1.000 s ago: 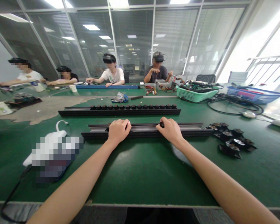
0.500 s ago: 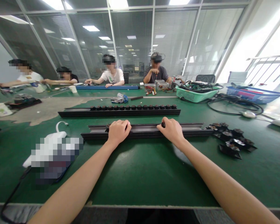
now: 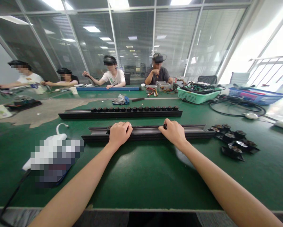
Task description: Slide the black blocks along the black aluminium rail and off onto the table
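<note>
Lengthwise across the green table in front of me lies a long black channel rail (image 3: 146, 130). My left hand (image 3: 120, 134) is closed over its left half, fingers curled down into the channel, where dark small parts peek out beside the fingers. Further right along the same rail, my right hand (image 3: 173, 132) is closed, its thumb and fingers about a small black part (image 3: 165, 126) in the channel. The fingertips of both hands are mostly hidden. By the rail's right end sits a group of loose black square parts (image 3: 228, 137) with round middles.
Behind is a second black rail (image 3: 120, 115) carrying a row of black parts. A blurred white object (image 3: 49, 151) lies left. Farther off are a crumpled glove (image 3: 121, 100), green basket (image 3: 195, 95), blue basket (image 3: 257, 97) and black cable (image 3: 226, 112). Several people sit opposite.
My hands and the rail hold still. Across the table, a person in a white shirt has raised one hand from the blue bar.
</note>
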A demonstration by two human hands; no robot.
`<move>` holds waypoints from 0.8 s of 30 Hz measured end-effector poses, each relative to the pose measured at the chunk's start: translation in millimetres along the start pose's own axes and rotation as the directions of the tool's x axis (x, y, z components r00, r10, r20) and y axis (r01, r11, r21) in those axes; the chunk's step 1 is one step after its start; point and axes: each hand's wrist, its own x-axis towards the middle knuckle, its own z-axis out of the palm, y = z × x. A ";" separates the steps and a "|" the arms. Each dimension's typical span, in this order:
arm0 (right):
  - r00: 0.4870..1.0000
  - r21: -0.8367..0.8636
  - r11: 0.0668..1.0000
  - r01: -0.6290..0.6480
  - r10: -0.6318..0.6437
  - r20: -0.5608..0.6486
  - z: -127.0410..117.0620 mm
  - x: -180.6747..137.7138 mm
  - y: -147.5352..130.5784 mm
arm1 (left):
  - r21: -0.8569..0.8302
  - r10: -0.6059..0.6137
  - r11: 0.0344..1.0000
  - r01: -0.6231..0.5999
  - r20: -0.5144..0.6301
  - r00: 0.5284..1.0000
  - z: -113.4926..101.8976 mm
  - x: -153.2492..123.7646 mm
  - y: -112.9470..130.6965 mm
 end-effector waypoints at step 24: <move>1.000 -0.033 0.999 -0.008 0.008 -0.002 0.6 1.8 2.6 | -0.015 -0.003 1.000 0.003 -0.004 1.000 -0.7 0.6 0.4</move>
